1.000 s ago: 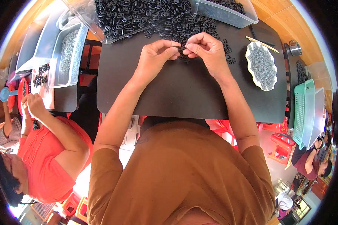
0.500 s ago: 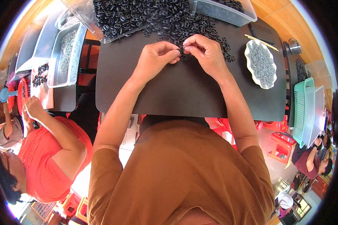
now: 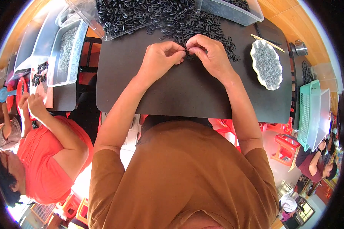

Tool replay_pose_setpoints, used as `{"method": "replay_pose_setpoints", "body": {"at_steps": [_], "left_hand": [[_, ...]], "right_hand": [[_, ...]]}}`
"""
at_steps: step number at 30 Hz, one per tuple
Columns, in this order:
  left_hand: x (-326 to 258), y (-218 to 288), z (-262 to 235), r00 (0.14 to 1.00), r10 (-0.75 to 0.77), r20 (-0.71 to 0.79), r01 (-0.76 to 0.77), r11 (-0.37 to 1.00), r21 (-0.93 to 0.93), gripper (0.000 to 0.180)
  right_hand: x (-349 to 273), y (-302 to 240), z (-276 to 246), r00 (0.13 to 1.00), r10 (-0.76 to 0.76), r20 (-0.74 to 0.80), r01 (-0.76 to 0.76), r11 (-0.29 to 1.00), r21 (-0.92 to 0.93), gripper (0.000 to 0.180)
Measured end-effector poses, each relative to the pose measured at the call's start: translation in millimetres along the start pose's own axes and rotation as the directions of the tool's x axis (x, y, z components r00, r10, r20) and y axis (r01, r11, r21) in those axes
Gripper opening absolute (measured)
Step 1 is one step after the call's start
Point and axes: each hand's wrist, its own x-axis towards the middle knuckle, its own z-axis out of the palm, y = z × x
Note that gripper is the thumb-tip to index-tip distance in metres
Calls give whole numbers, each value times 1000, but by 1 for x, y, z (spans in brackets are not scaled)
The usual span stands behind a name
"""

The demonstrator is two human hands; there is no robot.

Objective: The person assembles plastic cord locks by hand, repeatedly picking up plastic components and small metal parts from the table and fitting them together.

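Both hands meet over the dark table (image 3: pixel 160 95), at the near edge of a large heap of small black oval plastic pieces with holes (image 3: pixel 172 19). My left hand (image 3: pixel 161 57) pinches with thumb and index finger. Opposite it, my right hand (image 3: pixel 208 55) pinches too, its fingertips almost touching the left ones. Something small and dark shows between the fingertips, too small to make out. To the right lies a white scalloped dish (image 3: pixel 253 63) full of tiny grey, clear-looking parts (image 3: pixel 267 65).
Behind the heap stands a clear plastic bin (image 3: pixel 229 14) with black pieces. Yellow sticks (image 3: pixel 267 42) lie beyond the dish. At left, another bin (image 3: pixel 61 78) holds grey parts, and a person in red (image 3: pixel 51 152) works there. A green basket (image 3: pixel 309 114) stands at right.
My hands stay in nearly the same place, the left fingertips slightly nearer the right ones. The person in red at left has raised and shifted their hands.
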Motion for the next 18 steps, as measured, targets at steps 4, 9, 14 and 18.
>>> {"method": "replay_pose_setpoints", "body": {"at_steps": [4,9,14,18], "left_hand": [[-1,3,0,1000,4,-4,-4,999,54,14],[0,4,1,1000,13,0,-13,996,93,13],[-2,1,2,1000,3,0,-3,999,50,12],[-3,1,2,999,-27,-19,25,996,-85,11]], "right_hand": [[0,-2,0,1000,-11,8,11,1000,-16,9],[2,-7,1,995,-103,8,103,988,-113,8],[-1,-8,8,997,-74,1,73,983,-167,9],[-2,-3,12,997,-49,-56,42,992,-121,8]]}}
